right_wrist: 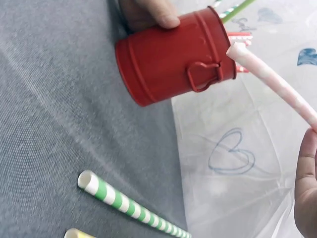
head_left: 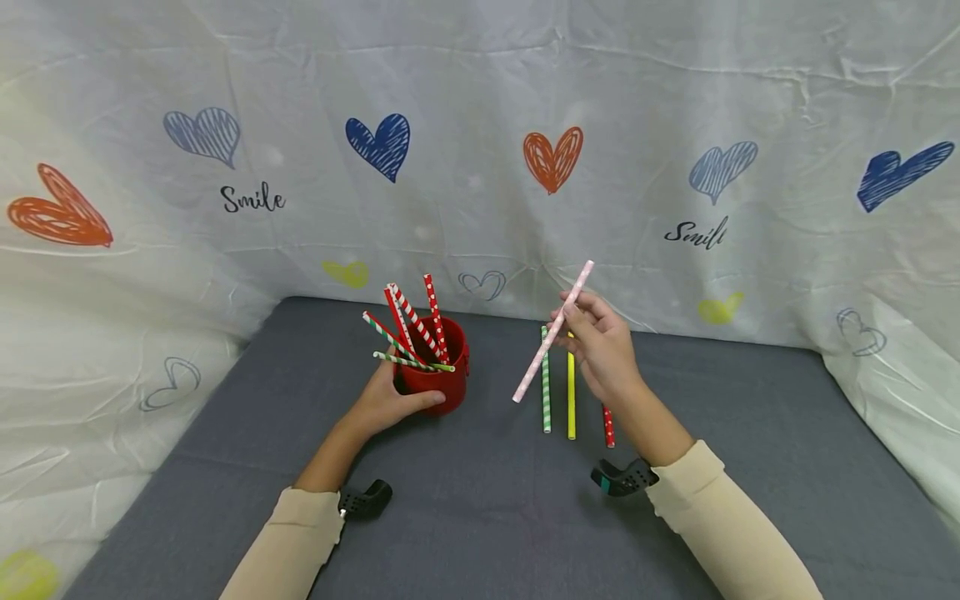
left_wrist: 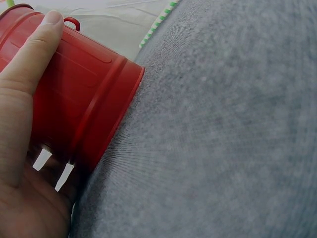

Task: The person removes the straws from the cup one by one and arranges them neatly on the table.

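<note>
A small red bucket [head_left: 441,379] stands on the grey table [head_left: 480,517] with several striped and dotted straws [head_left: 412,333] in it. My left hand [head_left: 390,402] grips the bucket [left_wrist: 74,104] from the left, thumb across its front. To the right, my right hand [head_left: 603,350] pinches a pink straw [head_left: 553,330] and holds it tilted above the table. In the right wrist view the pink straw [right_wrist: 270,79] points toward the bucket [right_wrist: 173,59]. Under that hand lie a green-striped straw [head_left: 546,383], a yellow straw [head_left: 571,400] and a red dotted straw [head_left: 608,427].
A white cloth [head_left: 480,150] printed with hearts and "Smile" hangs behind and drapes both sides of the table. A black wrist strap [head_left: 366,500] sits on the left arm and another strap [head_left: 622,478] on the right arm. Bare grey surface [left_wrist: 223,139] lies in front of the bucket.
</note>
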Motion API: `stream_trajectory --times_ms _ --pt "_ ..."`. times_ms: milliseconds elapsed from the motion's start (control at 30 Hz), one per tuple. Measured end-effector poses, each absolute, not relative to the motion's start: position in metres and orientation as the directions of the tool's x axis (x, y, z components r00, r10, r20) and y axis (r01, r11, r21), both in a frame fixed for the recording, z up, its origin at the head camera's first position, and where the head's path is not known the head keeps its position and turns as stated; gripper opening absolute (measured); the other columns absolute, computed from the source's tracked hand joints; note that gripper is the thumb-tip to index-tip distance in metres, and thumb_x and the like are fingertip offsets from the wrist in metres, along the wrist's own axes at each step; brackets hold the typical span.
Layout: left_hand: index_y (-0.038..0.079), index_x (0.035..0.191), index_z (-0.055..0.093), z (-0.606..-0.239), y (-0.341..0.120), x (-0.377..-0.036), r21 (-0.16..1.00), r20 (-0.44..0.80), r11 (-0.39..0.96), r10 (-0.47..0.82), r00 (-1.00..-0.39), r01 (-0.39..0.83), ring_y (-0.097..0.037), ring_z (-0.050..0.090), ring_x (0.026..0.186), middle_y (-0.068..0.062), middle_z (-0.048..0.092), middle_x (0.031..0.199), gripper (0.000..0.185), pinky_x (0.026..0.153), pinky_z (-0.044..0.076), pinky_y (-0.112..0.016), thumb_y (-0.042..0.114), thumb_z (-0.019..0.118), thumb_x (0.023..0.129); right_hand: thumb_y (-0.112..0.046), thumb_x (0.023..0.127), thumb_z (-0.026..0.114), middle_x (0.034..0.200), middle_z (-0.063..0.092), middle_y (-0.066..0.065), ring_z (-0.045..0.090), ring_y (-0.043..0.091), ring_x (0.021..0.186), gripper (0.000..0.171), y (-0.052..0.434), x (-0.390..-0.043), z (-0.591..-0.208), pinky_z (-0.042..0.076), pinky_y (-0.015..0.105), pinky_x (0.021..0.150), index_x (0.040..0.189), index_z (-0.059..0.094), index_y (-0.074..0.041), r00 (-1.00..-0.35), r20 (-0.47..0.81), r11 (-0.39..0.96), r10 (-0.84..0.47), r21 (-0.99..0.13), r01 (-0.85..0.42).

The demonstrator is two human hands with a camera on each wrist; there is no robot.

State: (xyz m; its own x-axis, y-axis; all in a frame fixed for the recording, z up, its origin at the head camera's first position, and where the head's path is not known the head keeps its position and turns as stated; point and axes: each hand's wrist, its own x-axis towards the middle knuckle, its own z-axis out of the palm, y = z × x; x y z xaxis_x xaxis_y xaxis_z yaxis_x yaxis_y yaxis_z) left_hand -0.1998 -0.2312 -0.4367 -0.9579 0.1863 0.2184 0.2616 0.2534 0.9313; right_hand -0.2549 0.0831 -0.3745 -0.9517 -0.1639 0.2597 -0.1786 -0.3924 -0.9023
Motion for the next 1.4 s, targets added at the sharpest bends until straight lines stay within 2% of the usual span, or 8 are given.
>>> stream_trajectory --times_ms 467,700,833,1133,1400 --pt "0.004 0.151 0.029 -0.437 -0.234 -0.197 0.935 0.203 0.256 0.178 -0.963 0.245 -0.033 0.047 0.128 -0.016 0.047 0.143 0.089 0.102 0.043 -0.054 0.006 0.083 0.081 -0.006 0.103 0.056 0.088 0.065 0.006 0.062 0.016 0.076 0.016 0.101 -0.258 -0.390 0.051 0.023 0.066 0.116 0.065 -0.005 -0.959 0.233 -0.332 -0.159 -0.928 -0.171" --pt "0.006 0.152 0.030 -0.439 -0.233 -0.197 0.933 0.201 0.267 0.168 -0.965 0.241 -0.031 0.046 0.129 -0.015 0.048 0.143 0.090 0.103 0.041 -0.053 0.008 0.084 0.080 -0.009 0.102 0.058 0.089 0.065 0.006 0.064 0.016 0.081 0.024 0.111 -0.258 -0.397 0.053 0.023 0.068 0.122 0.060 0.005 -0.968 0.214 -0.282 -0.129 -0.944 -0.171" --pt "0.006 0.151 0.030 -0.438 -0.230 -0.197 0.931 0.204 0.270 0.168 -0.964 0.244 -0.031 0.046 0.129 -0.015 0.048 0.143 0.090 0.104 0.041 -0.053 0.008 0.085 0.080 -0.011 0.102 0.059 0.089 0.065 0.005 0.065 0.016 0.081 0.020 0.119 -0.259 -0.402 0.054 0.023 0.069 0.120 0.064 -0.002 -0.976 0.187 -0.264 -0.113 -0.952 -0.152" --pt "0.006 0.152 0.029 -0.436 -0.228 -0.198 0.933 0.194 0.271 0.168 -0.966 0.235 -0.032 0.044 0.130 -0.016 0.047 0.144 0.091 0.104 0.041 -0.053 0.008 0.084 0.080 -0.012 0.102 0.059 0.090 0.066 0.004 0.064 0.014 0.080 0.014 0.137 -0.260 -0.410 0.055 0.024 0.070 0.114 0.066 -0.008 -0.985 0.127 -0.224 -0.117 -0.970 -0.099" --pt "0.005 0.152 0.029 -0.435 -0.230 -0.197 0.934 0.198 0.268 0.162 -0.967 0.236 -0.032 0.045 0.129 -0.017 0.048 0.143 0.091 0.104 0.040 -0.054 0.007 0.084 0.079 -0.012 0.102 0.060 0.092 0.066 0.005 0.063 0.013 0.079 0.016 0.147 -0.261 -0.416 0.054 0.023 0.069 0.116 0.064 -0.006 -0.987 0.080 -0.203 -0.140 -0.978 -0.051"
